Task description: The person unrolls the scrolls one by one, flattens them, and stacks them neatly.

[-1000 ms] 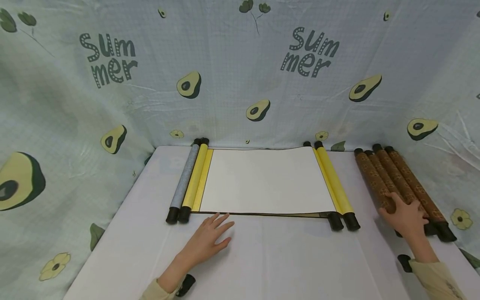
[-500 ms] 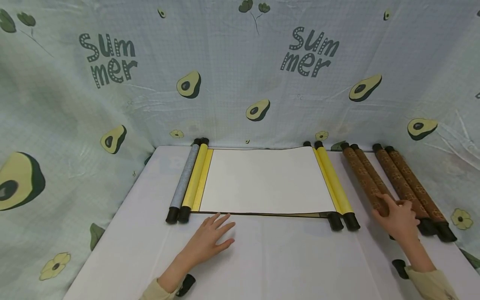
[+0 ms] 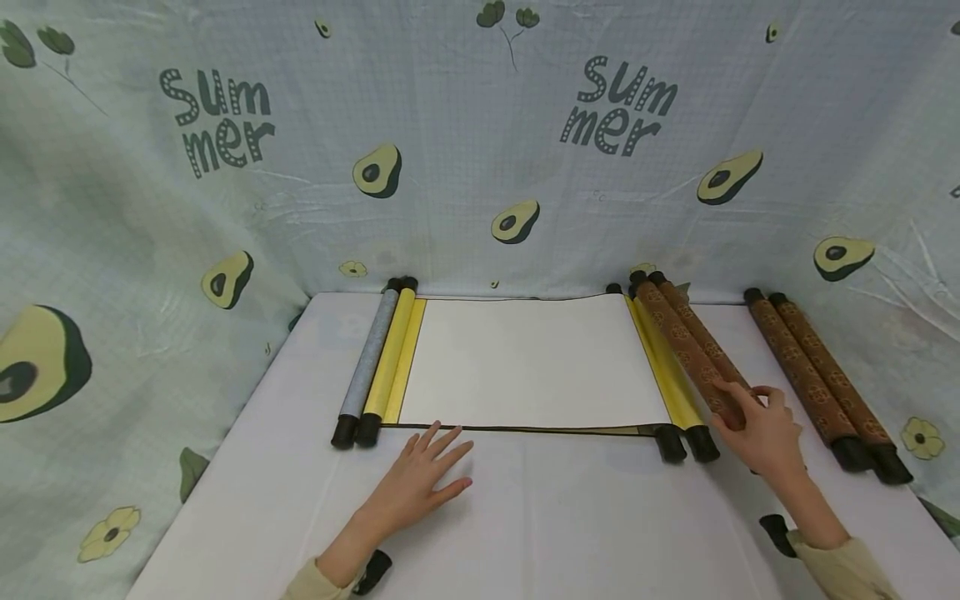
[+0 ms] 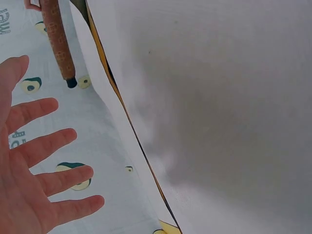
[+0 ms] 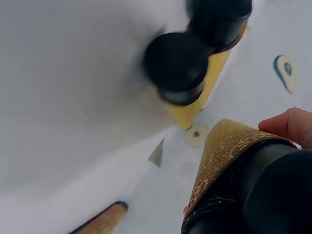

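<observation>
My right hand (image 3: 767,429) grips a brown patterned scroll (image 3: 684,343) made of two rolls with black end knobs. In the head view it overlaps the right yellow roll (image 3: 681,396) of an unrolled scroll. That unrolled scroll's white sheet (image 3: 528,362) spans the middle, with a yellow roll (image 3: 392,358) at its left end. My left hand (image 3: 411,479) hovers near the sheet's front edge with its fingers spread and holds nothing. The right wrist view shows the brown scroll (image 5: 222,158) close up, a finger on its edge.
A grey-blue roll (image 3: 367,358) lies along the left yellow roll. Another brown patterned scroll (image 3: 806,375) lies at the far right of the white table (image 3: 555,525). Behind stands a cloth backdrop (image 3: 450,100) printed with avocados.
My right hand has moved the brown scroll leftward, away from the other brown rolls and over to the right yellow roll. My left hand has hardly moved.
</observation>
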Demonstrator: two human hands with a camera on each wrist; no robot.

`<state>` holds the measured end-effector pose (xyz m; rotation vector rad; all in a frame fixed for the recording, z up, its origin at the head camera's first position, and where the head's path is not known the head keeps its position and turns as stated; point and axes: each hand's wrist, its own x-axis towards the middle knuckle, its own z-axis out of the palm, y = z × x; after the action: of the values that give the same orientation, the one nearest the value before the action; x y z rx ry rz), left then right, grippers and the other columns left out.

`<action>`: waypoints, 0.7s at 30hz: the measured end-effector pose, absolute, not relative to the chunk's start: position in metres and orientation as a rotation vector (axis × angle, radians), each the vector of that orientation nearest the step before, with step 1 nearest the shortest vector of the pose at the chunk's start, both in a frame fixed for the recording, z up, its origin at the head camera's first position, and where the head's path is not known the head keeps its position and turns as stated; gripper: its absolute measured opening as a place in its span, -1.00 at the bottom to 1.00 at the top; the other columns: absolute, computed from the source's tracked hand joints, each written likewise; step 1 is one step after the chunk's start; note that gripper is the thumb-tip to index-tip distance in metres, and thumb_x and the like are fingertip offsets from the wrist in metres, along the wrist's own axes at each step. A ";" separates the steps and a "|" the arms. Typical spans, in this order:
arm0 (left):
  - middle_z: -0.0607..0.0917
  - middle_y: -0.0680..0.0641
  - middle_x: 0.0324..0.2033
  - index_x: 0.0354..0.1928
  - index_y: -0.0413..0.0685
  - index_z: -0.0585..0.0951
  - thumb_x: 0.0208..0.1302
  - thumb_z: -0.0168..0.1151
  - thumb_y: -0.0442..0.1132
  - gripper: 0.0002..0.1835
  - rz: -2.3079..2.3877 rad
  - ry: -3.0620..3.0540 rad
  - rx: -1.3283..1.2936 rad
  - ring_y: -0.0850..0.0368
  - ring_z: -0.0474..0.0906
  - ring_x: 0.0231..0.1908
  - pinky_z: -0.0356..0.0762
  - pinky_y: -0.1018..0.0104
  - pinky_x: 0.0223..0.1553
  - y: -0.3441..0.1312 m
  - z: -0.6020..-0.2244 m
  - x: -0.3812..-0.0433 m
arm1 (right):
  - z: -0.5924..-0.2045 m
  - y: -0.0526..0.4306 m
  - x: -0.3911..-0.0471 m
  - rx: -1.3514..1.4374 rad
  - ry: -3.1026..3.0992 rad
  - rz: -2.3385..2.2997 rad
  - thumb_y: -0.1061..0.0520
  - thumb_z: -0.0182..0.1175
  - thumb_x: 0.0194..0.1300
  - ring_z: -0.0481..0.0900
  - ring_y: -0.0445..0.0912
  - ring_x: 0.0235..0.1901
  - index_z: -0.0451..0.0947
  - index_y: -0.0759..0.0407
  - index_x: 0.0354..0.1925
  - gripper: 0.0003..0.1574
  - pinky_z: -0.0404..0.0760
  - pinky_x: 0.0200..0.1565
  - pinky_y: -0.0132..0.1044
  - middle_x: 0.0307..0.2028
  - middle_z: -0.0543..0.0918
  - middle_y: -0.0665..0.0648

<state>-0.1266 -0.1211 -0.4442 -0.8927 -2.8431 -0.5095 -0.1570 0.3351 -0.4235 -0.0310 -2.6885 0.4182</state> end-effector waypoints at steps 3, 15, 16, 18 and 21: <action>0.36 -0.09 0.22 0.18 0.07 0.39 0.21 0.02 0.10 -0.48 -0.515 -2.837 -0.900 -0.23 0.14 0.26 0.19 -0.22 0.12 -0.121 -0.446 -0.127 | -0.422 0.327 -0.159 0.044 -2.664 0.450 0.19 0.23 -0.03 0.30 0.52 -0.22 0.37 0.09 0.01 -0.44 0.19 -0.44 0.28 -0.08 0.25 0.62; 0.36 -0.09 0.23 0.18 0.06 0.39 0.22 0.00 0.11 -0.47 -0.534 -2.824 -0.918 -0.24 0.15 0.26 0.18 -0.24 0.11 -0.122 -0.448 -0.125 | -0.423 0.288 -0.163 0.238 -2.617 0.459 0.18 0.26 -0.08 0.38 0.40 -0.33 0.44 0.00 -0.03 -0.46 0.23 -0.48 0.15 -0.08 0.30 0.52; 0.36 -0.09 0.23 0.18 0.06 0.39 0.22 0.00 0.11 -0.47 -0.534 -2.824 -0.919 -0.24 0.15 0.26 0.18 -0.24 0.11 -0.122 -0.448 -0.125 | -0.423 0.284 -0.162 0.249 -2.621 0.466 0.17 0.26 -0.08 0.38 0.39 -0.32 0.44 -0.01 -0.03 -0.46 0.24 -0.47 0.15 -0.07 0.30 0.51; 0.36 -0.09 0.23 0.18 0.06 0.39 0.22 0.00 0.11 -0.47 -0.538 -2.825 -0.920 -0.24 0.15 0.26 0.18 -0.24 0.11 -0.121 -0.447 -0.125 | -0.423 0.277 -0.162 0.280 -2.617 0.478 0.17 0.26 -0.08 0.39 0.38 -0.31 0.45 -0.03 -0.04 -0.46 0.25 -0.46 0.15 -0.06 0.31 0.49; 0.35 -0.08 0.23 0.19 0.07 0.39 0.22 -0.01 0.12 -0.47 -0.546 -2.834 -0.916 -0.23 0.14 0.26 0.17 -0.23 0.12 -0.121 -0.447 -0.125 | -0.423 0.266 -0.162 0.332 -2.604 0.488 0.17 0.27 -0.09 0.40 0.37 -0.30 0.46 -0.05 -0.05 -0.47 0.25 -0.44 0.14 -0.06 0.32 0.47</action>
<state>-0.1248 -0.1209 -0.4467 -0.9161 -2.8336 -0.5457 -0.1620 0.2661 -0.4235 0.3323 -2.6037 0.4883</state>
